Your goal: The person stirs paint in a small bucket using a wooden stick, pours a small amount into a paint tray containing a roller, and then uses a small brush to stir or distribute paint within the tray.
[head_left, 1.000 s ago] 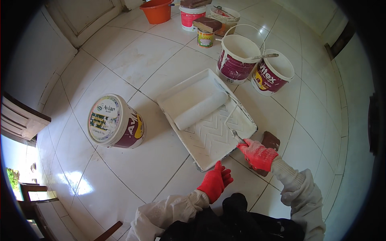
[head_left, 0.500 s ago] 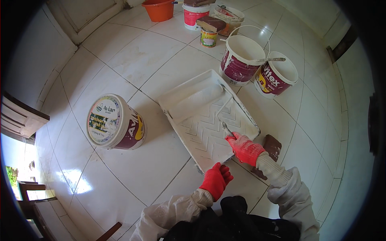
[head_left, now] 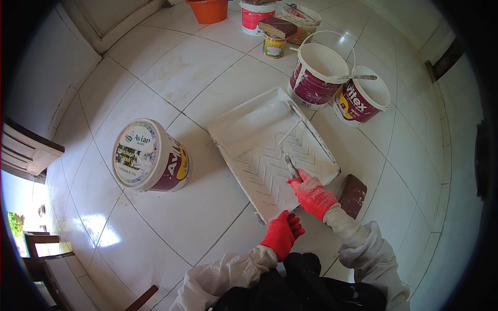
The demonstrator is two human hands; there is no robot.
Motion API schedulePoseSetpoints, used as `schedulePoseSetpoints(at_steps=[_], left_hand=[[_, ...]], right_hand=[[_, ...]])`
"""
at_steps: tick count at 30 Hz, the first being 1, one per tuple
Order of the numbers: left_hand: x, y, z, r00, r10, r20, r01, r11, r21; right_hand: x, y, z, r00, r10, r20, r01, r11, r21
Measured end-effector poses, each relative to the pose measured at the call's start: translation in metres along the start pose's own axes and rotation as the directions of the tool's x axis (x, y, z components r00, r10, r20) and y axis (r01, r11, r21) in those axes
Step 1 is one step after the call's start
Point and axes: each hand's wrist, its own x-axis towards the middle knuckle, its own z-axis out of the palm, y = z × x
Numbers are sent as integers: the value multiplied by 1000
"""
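Note:
My right hand (head_left: 313, 196), in a red glove, is closed around the grey handle (head_left: 291, 167) of a paint roller. Its thin bent frame runs up to the white roller sleeve (head_left: 272, 114), which lies in the deep far end of a white paint tray (head_left: 324, 155). The tray slopes toward me and has raised zigzag ridges. At its near edge is my left hand (head_left: 282, 236), also gloved in red. The thumb lies at the tray's rim and the fingers are curled, appearing to grip that edge.
A lidded paint bucket (head_left: 150, 155) stands left of the tray. Two open purple-and-white buckets (head_left: 319, 83) are beyond it, a paint-crusted tool resting across them. A brown block (head_left: 353, 196) lies by my right forearm. Farther off are a small can (head_left: 274, 46) and an orange basin (head_left: 208, 11).
My right hand has shifted slightly left and nearer me over the tray, still on the roller handle. More of the brown block shows beside my forearm. The whole view has moved a little.

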Motion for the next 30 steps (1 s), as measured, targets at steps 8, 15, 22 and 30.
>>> schedulePoseSetpoints(at_steps=[8,15,22,30], left_hand=[[7,-1,-4,1000,-2,25,2,1000,-19],[6,-3,-4,999,46,9,-46,999,5],[10,-4,-7,998,50,24,-50,999,11],[-2,-3,1,999,49,-5,-49,999,19]], right_hand=[[-39,-36,-19,954,280,-111,-292,951,-106],[-48,-22,-32,927,246,-281,-323,906,-273],[-53,-17,-47,882,172,-439,-343,872,-348],[-47,3,-49,831,5,-556,-313,831,-461]])
